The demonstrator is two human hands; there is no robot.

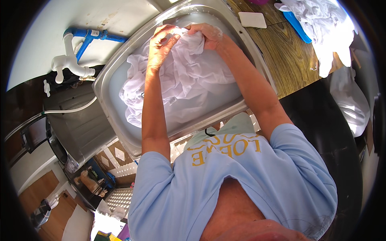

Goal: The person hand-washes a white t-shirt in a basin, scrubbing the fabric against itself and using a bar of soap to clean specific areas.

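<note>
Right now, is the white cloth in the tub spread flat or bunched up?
Bunched up. The white cloth lies in crumpled, overlapping folds inside the tub, its far part gathered at the left hand and right hand.

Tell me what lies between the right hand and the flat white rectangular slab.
In the head view, the grey rounded-rectangular basin's rim lies between them.

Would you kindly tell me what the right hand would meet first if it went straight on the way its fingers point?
Probably the left hand: the right hand points leftward at it, with bunched white cloth at both hands' fingertips. Their exact depth is hard to judge.
</note>
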